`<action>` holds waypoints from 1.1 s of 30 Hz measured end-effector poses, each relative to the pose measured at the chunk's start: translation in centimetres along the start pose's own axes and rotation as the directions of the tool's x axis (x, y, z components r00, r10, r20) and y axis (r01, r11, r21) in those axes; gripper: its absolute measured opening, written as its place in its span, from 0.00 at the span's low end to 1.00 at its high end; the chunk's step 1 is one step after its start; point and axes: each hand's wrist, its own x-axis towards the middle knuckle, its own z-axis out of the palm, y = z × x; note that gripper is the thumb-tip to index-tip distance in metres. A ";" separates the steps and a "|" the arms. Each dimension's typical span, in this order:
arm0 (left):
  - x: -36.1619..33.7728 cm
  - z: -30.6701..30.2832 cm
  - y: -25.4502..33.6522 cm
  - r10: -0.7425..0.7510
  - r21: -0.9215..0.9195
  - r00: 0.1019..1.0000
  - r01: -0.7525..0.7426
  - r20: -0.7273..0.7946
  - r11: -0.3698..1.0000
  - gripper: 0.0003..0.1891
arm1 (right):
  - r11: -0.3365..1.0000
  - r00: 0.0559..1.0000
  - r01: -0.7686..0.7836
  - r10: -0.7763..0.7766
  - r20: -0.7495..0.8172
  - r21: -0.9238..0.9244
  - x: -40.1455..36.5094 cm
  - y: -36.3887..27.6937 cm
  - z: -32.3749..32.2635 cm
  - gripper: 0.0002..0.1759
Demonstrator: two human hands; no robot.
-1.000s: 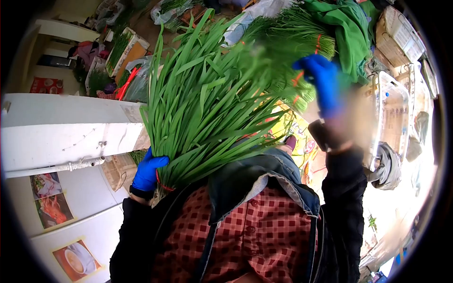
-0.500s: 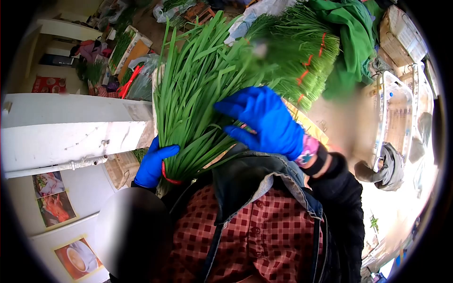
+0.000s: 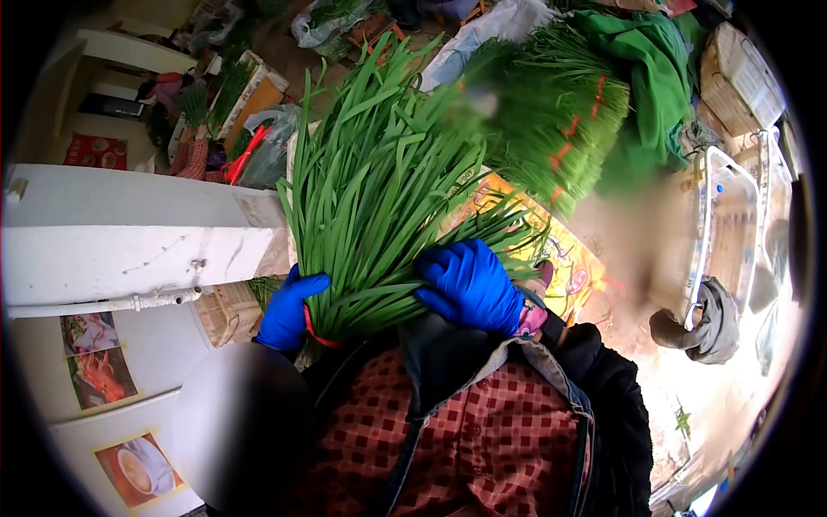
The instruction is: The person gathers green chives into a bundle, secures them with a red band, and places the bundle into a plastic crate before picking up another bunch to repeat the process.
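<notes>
A large bunch of garlic chives [image 3: 362, 198] fans upward and away from me, with a red band [image 3: 320, 334] around its lower end. My left hand [image 3: 293, 312], in a blue glove, is closed on the bunch beside the band, thumb across the front. On the other side, my right hand [image 3: 474, 289], also blue-gloved, has its fingers curled around some of the outer leaves. Those leaves spread out beyond it to the right. The fingertips of my right hand are partly hidden among the green.
Several banded bundles of chives [image 3: 560, 129] lie ahead on the right, beside a green cloth [image 3: 650, 65]. A yellow printed sheet or box [image 3: 564, 267] is under the leaves. White plastic crates [image 3: 719, 224] stand at the right. A white ledge [image 3: 138, 202] juts in from the left.
My right hand has moved down and closed on outer leaves, which now splay to the right. My left hand still holds the bunch at the band, slightly further right in view.
</notes>
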 end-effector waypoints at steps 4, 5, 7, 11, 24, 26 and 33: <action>-0.5 2.2 0.7 0.033 0.102 0.997 -0.040 0.066 0.994 0.32 | 0.984 0.977 0.107 -0.131 -0.167 -0.145 0.6 -0.4 -1.4 0.23; -0.5 2.5 0.8 0.033 0.161 0.996 -0.047 0.088 0.986 0.32 | 0.954 0.949 0.201 -0.245 -0.196 -0.223 0.9 -0.5 -2.0 0.25; -0.6 2.8 0.5 0.039 0.161 0.994 -0.055 0.101 0.985 0.33 | 0.868 0.860 0.355 -0.449 -0.243 -0.348 1.7 -1.0 -2.6 0.25; -0.5 2.5 0.1 0.043 0.191 0.995 -0.059 0.088 0.980 0.34 | 0.961 0.975 0.213 -0.221 -0.026 -0.174 3.6 -1.3 -0.9 0.21; -0.9 0.9 -0.5 0.033 0.054 0.999 -0.034 0.017 0.998 0.32 | 0.995 0.993 0.090 -0.093 -0.075 -0.039 1.0 -0.8 1.2 0.16; -1.4 1.7 -0.1 0.029 0.115 0.999 -0.031 0.024 0.993 0.32 | 0.995 0.989 0.096 -0.091 -0.113 0.035 1.2 -0.6 0.8 0.17; -1.6 2.3 -0.1 0.062 0.132 0.987 -0.082 0.150 0.988 0.34 | 0.940 0.928 0.297 -0.326 -0.183 -0.167 6.2 -1.9 -1.4 0.21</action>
